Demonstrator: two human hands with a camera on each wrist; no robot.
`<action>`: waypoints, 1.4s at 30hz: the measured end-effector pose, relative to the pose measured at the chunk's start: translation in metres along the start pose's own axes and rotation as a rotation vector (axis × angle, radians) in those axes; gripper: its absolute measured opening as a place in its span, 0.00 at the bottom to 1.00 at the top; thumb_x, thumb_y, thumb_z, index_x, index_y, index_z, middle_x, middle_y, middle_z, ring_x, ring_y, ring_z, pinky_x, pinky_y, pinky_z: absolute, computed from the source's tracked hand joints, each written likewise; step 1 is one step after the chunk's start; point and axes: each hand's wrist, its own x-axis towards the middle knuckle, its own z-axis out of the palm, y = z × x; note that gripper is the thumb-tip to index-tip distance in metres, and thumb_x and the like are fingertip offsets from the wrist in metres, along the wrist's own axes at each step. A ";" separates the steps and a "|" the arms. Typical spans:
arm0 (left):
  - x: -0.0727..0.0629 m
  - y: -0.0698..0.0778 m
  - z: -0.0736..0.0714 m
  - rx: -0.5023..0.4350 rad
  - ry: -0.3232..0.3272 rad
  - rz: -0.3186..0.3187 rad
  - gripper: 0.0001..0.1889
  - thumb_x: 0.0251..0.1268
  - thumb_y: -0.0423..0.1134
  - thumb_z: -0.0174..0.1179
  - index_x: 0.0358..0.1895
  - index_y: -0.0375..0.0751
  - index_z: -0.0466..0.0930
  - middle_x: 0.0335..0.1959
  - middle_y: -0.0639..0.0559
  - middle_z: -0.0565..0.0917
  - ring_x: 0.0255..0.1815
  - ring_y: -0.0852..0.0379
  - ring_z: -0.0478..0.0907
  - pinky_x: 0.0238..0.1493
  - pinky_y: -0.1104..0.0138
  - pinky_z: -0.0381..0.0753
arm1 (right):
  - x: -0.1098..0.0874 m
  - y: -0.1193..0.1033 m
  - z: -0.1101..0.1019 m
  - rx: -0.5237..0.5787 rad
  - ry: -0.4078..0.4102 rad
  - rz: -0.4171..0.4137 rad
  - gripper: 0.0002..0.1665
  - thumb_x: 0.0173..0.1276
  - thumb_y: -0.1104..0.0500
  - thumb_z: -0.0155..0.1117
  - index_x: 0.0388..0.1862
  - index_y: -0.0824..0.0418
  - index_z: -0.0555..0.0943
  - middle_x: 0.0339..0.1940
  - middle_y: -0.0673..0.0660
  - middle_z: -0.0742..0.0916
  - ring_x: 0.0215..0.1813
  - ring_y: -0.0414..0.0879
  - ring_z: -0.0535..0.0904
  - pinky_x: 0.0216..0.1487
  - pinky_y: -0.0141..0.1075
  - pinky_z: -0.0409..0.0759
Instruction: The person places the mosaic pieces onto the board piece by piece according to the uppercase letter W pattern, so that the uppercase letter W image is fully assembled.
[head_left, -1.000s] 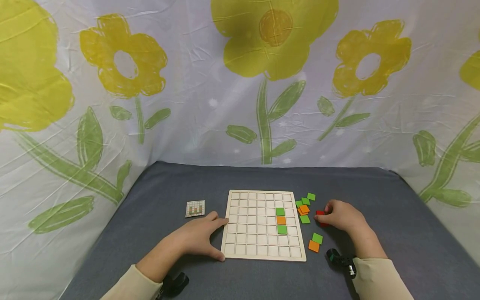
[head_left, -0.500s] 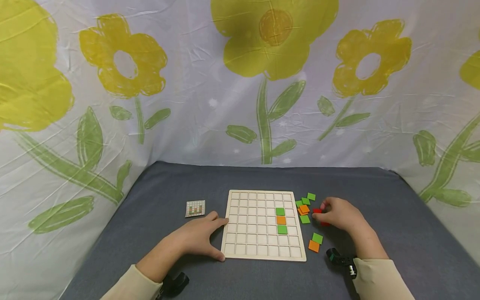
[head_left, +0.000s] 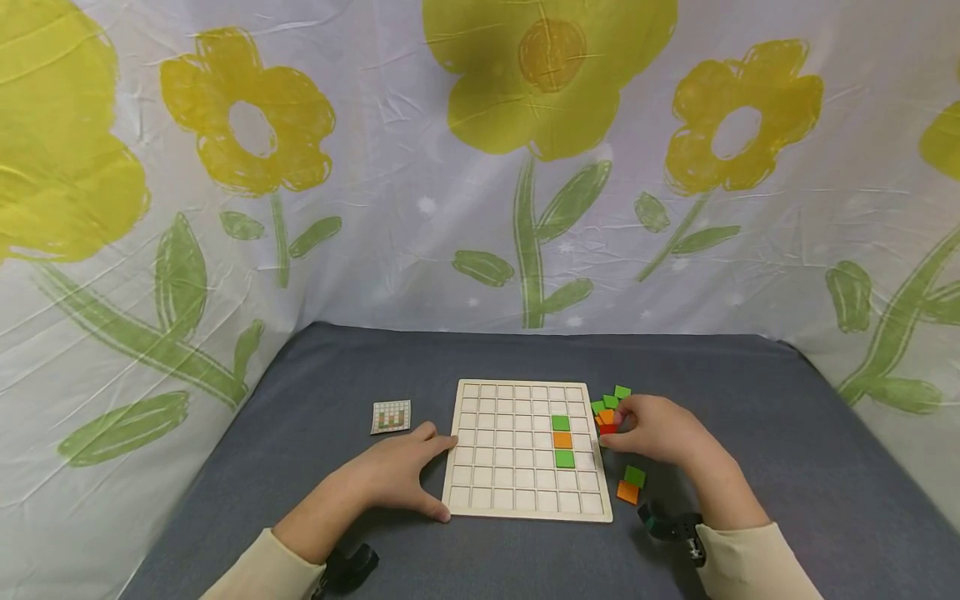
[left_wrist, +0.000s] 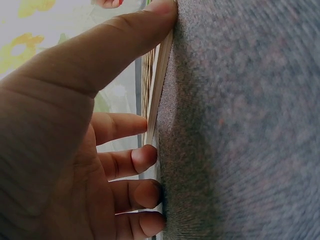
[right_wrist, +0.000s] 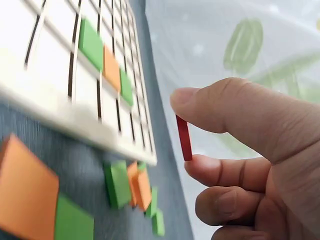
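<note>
My right hand (head_left: 656,429) pinches a red square tile (right_wrist: 183,138) on edge between thumb and index finger, just off the board's right side and above the loose tiles. A pale wooden grid board (head_left: 483,457) lies flat on the table. One of its columns has a green tile (head_left: 560,423), an orange tile (head_left: 562,441) and another green tile (head_left: 565,459) set in neighbouring cells. My left hand (head_left: 390,473) rests at the board's left edge with fingers spread, the thumb (left_wrist: 162,6) near the front corner and the index finger (left_wrist: 120,126) farther up the side.
A small card (head_left: 391,417) printed with a coloured grid lies left of the board. Several green and orange tiles (head_left: 611,402) are heaped at its right edge. Nearer the front, an orange tile (head_left: 627,492) overlaps a green one (head_left: 634,476). Dark cloth covers the table.
My right hand has picked up the red tile and carried it left toward the board. The left hand and the tiles on the board have stayed put.
</note>
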 end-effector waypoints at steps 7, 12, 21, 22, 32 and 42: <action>0.002 -0.001 0.000 0.014 0.014 0.017 0.57 0.40 0.72 0.76 0.75 0.46 0.71 0.51 0.57 0.71 0.41 0.60 0.72 0.47 0.59 0.76 | -0.007 -0.031 0.009 -0.043 -0.048 -0.087 0.18 0.58 0.46 0.80 0.30 0.52 0.79 0.16 0.48 0.73 0.19 0.42 0.67 0.24 0.38 0.64; 0.001 -0.001 0.001 0.022 0.029 0.027 0.56 0.40 0.72 0.76 0.75 0.46 0.71 0.51 0.56 0.72 0.41 0.60 0.72 0.47 0.59 0.77 | -0.011 -0.046 0.020 -0.083 -0.088 -0.099 0.16 0.55 0.46 0.80 0.30 0.50 0.81 0.15 0.48 0.75 0.18 0.42 0.67 0.23 0.38 0.64; 0.000 -0.001 0.001 0.025 0.036 0.034 0.56 0.41 0.72 0.76 0.75 0.46 0.71 0.53 0.56 0.72 0.42 0.60 0.73 0.48 0.58 0.77 | -0.013 -0.056 0.037 -0.183 -0.111 -0.089 0.17 0.53 0.47 0.80 0.22 0.50 0.79 0.18 0.45 0.77 0.23 0.42 0.71 0.27 0.39 0.66; 0.000 -0.001 0.001 0.026 0.036 0.034 0.56 0.41 0.72 0.76 0.75 0.46 0.71 0.53 0.56 0.72 0.42 0.60 0.73 0.48 0.58 0.78 | -0.013 -0.057 0.038 -0.188 -0.114 -0.085 0.17 0.53 0.47 0.79 0.21 0.51 0.79 0.17 0.45 0.77 0.23 0.42 0.70 0.26 0.39 0.65; 0.000 -0.002 0.000 0.022 0.032 0.031 0.56 0.41 0.73 0.75 0.75 0.47 0.71 0.53 0.56 0.72 0.42 0.60 0.73 0.48 0.59 0.77 | -0.014 -0.062 0.046 -0.225 -0.078 -0.032 0.22 0.52 0.47 0.79 0.13 0.54 0.77 0.12 0.45 0.70 0.20 0.41 0.65 0.23 0.38 0.58; 0.001 -0.002 0.001 0.020 0.030 0.025 0.56 0.41 0.74 0.75 0.75 0.47 0.71 0.54 0.56 0.72 0.44 0.60 0.74 0.50 0.58 0.77 | -0.012 -0.062 0.050 -0.261 -0.044 0.031 0.24 0.51 0.47 0.83 0.11 0.53 0.77 0.11 0.45 0.70 0.20 0.42 0.66 0.22 0.38 0.57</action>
